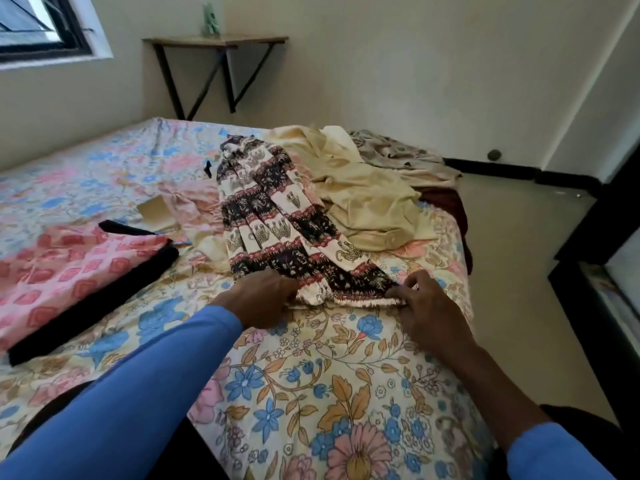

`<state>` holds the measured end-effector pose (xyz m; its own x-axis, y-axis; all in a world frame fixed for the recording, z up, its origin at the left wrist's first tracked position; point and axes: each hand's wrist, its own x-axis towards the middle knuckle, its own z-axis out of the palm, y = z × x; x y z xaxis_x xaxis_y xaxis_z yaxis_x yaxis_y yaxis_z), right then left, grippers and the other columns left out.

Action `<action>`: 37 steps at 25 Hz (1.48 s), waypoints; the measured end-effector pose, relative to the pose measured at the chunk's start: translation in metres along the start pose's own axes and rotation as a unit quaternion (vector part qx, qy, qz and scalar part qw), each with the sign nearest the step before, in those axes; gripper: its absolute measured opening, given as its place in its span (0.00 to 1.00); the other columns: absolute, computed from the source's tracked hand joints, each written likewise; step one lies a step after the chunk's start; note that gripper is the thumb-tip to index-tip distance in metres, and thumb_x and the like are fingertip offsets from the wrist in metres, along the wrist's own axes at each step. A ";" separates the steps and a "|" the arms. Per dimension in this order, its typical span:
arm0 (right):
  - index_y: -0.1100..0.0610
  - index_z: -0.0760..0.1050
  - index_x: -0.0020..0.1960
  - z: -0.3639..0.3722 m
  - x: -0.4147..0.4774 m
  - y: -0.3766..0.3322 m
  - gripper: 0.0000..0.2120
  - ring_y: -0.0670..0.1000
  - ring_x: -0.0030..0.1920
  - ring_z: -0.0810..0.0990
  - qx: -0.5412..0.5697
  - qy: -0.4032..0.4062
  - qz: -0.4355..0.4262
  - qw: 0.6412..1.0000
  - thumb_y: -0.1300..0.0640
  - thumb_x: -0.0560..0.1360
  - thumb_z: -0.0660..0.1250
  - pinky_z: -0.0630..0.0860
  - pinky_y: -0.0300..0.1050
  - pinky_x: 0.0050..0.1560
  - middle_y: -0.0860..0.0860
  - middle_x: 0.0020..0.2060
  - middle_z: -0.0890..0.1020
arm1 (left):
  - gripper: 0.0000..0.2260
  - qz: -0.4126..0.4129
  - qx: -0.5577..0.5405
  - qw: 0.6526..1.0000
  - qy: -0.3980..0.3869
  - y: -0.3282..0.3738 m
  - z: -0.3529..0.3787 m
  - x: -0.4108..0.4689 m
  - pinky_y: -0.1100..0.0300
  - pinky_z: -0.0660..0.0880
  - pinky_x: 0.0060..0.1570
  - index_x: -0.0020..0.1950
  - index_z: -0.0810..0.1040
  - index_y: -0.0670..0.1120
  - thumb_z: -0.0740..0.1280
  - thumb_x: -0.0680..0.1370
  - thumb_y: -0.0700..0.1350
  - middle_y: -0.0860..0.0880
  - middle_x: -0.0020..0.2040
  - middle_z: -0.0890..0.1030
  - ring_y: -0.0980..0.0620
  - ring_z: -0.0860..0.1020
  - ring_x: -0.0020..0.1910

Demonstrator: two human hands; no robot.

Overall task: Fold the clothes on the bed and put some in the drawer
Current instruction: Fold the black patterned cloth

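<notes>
**Both hands at the near end of the pants**

Head view: the pants (273, 216), printed in cream and dark bands with elephants, lie lengthwise on the bed (311, 393), their gathered waistband at the near end. The left hand (258, 296) sits on the left end of that waistband. Its fingers (289, 284) are curled onto the cloth, with the tips hidden in the folds. The right hand (426, 306) holds the right end, fingers narrow and pinching the elastic edge. Both arms wear blue sleeves.

Right of the pants, and touching them, a beige shirt (363, 202) lies rumpled. Beyond the shirt, further right of the pants, are a grey-brown cloth (398, 154) and a maroon cloth (446, 199) at the bed's edge.

Left of the pants a pale pink garment (194, 202) lies partly under them, with a tan card (156, 209) just beside it. Well left of the pants is a folded pink cloth (69, 268), and it rests on a folded black garment (93, 317). A small black item (207, 168) lies just left of the pants' far end; what it is cannot be told.

Behind the pants, on the far wall, a shelf (214, 41) carries a small green object (211, 19). A window (41, 26) is far to the left of the pants.
</notes>
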<state>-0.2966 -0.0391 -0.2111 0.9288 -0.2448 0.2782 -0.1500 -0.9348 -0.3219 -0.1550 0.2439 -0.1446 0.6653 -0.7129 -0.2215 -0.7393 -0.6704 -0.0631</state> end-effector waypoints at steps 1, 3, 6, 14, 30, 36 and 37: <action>0.48 0.82 0.65 -0.002 0.004 -0.007 0.15 0.50 0.50 0.76 0.032 0.010 0.048 0.998 0.53 0.78 0.70 0.73 0.43 0.41 0.50 0.56 0.71 | 0.09 -0.017 -0.001 1.000 -0.002 -0.003 -0.006 0.001 0.62 0.81 0.43 0.63 0.79 0.49 0.67 0.84 0.47 0.53 0.48 0.83 0.56 0.82 0.43; 0.47 0.82 0.64 -0.006 0.013 -0.017 0.15 0.51 0.54 0.76 0.113 -0.007 0.145 0.983 0.47 0.79 0.68 0.70 0.43 0.43 0.51 0.58 0.71 | 0.07 -0.035 -0.005 0.999 -0.005 -0.010 -0.020 0.000 0.64 0.81 0.40 0.60 0.83 0.50 0.68 0.84 0.46 0.54 0.45 0.83 0.57 0.82 0.39; 0.46 0.80 0.66 -0.004 0.015 -0.026 0.22 0.53 0.70 0.69 0.008 -0.042 0.030 0.999 0.36 0.77 0.65 0.72 0.51 0.60 0.51 0.71 0.69 | 0.07 -0.044 0.032 0.998 -0.045 -0.010 -0.035 -0.003 0.66 0.76 0.36 0.56 0.83 0.46 0.66 0.83 0.39 0.52 0.43 0.82 0.55 0.82 0.40; 0.45 0.78 0.66 -0.011 0.035 -0.053 0.21 0.52 0.55 0.75 -0.157 -0.071 0.028 0.985 0.38 0.77 0.66 0.73 0.49 0.52 0.49 0.55 0.75 | 0.07 -0.128 -0.024 0.984 -0.123 -0.040 -0.041 -0.023 0.62 0.73 0.35 0.43 0.78 0.52 0.66 0.79 0.42 0.53 0.41 0.79 0.55 0.78 0.40; 0.61 0.80 0.58 0.006 0.033 -0.073 0.18 0.56 0.48 0.85 0.745 0.048 0.360 0.560 0.74 0.72 0.73 0.83 0.50 0.53 0.61 0.50 0.86 | 0.20 0.211 -0.208 0.930 0.218 0.051 -0.038 0.067 0.57 0.82 0.49 0.66 0.78 0.50 0.71 0.76 0.35 0.52 0.56 0.81 0.55 0.81 0.52; 0.61 0.79 0.62 -0.023 0.049 -0.075 0.18 0.54 0.45 0.86 0.763 0.043 0.273 0.584 0.65 0.73 0.75 0.84 0.48 0.46 0.58 0.46 0.87 | 0.13 0.202 -0.281 0.907 0.239 0.044 -0.068 0.067 0.58 0.83 0.47 0.56 0.85 0.54 0.76 0.76 0.38 0.59 0.51 0.85 0.62 0.83 0.48; 0.62 0.76 0.63 -0.036 0.058 -0.076 0.22 0.54 0.44 0.85 0.776 0.038 0.257 0.574 0.62 0.71 0.76 0.84 0.48 0.44 0.58 0.45 0.86 | 0.12 0.204 -0.291 0.900 0.251 0.044 -0.085 0.065 0.59 0.82 0.47 0.55 0.84 0.54 0.76 0.76 0.39 0.59 0.50 0.85 0.61 0.83 0.48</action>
<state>-0.2434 0.0082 -0.1379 0.8712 -0.4508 -0.1945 0.1399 0.6076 -0.7818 -0.1357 0.1501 -0.0786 0.4206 -0.8300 0.3663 -0.8512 -0.2212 0.4760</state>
